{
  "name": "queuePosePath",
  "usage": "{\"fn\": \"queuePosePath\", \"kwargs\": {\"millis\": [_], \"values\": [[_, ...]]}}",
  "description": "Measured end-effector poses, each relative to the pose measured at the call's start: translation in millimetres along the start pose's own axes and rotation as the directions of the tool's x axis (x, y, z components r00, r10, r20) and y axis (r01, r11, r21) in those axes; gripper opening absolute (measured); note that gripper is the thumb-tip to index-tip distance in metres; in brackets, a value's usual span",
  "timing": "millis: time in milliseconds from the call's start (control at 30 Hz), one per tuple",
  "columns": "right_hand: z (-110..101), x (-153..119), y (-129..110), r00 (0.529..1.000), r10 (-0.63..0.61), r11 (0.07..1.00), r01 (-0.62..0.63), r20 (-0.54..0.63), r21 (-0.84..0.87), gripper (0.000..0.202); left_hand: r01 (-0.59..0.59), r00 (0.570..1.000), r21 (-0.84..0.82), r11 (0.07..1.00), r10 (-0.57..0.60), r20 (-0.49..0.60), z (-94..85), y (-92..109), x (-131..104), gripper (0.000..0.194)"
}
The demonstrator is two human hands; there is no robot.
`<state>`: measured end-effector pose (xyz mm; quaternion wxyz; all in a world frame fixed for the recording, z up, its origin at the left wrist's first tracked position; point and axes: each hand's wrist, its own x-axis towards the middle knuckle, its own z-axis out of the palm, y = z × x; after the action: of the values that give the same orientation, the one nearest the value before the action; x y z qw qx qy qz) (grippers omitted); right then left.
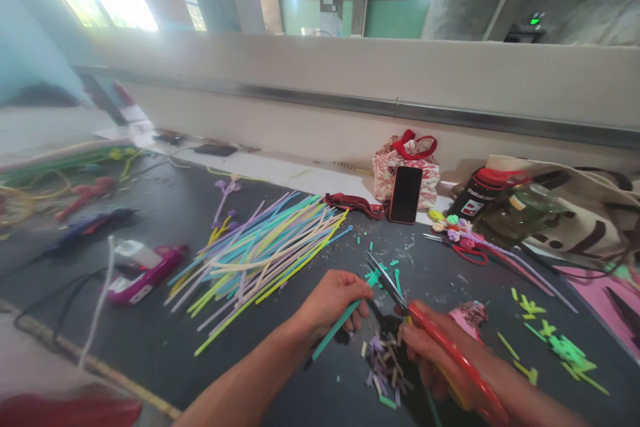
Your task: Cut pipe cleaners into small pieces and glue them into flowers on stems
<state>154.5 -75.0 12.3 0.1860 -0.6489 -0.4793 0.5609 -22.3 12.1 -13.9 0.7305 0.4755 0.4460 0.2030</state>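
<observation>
Pinched in my left hand (340,297) is a teal pipe cleaner (336,330), its long end slanting down toward me and a short end poking out past the fingertips. My right hand (430,353) is wrapped around red-handled scissors (445,343). Their blades point up and left, beside the short end of the pipe cleaner; whether they touch it I cannot make out. Small teal cut pieces (397,278) lie just beyond the blades. Below my hands is a pile of short purple, grey and cream pieces (387,363).
Long colored pipe cleaners (260,247) lie left of center. A magenta device (150,273) with a cord sits farther left. Behind are a phone (405,195), a patterned bag (385,160) and a black bottle (473,193). Yellow-green pieces (565,347) lie at right.
</observation>
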Motion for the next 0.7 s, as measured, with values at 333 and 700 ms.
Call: {"fn": "queuePosePath", "kwargs": {"millis": [333,700], "values": [[4.8,5.2,-10.0,1.000,0.009,0.996,-0.011,0.020,0.088,0.048,0.019,1.000,0.017,1.000,-0.019,0.003,3.5,-0.6,0.3,0.013],[-6.0,18.5,4.5,0.986,0.151,0.908,-0.166,0.069,0.385,0.038,0.091,0.996,0.084,0.992,-0.091,0.002,3.3,-14.3,19.2,0.014]]}}
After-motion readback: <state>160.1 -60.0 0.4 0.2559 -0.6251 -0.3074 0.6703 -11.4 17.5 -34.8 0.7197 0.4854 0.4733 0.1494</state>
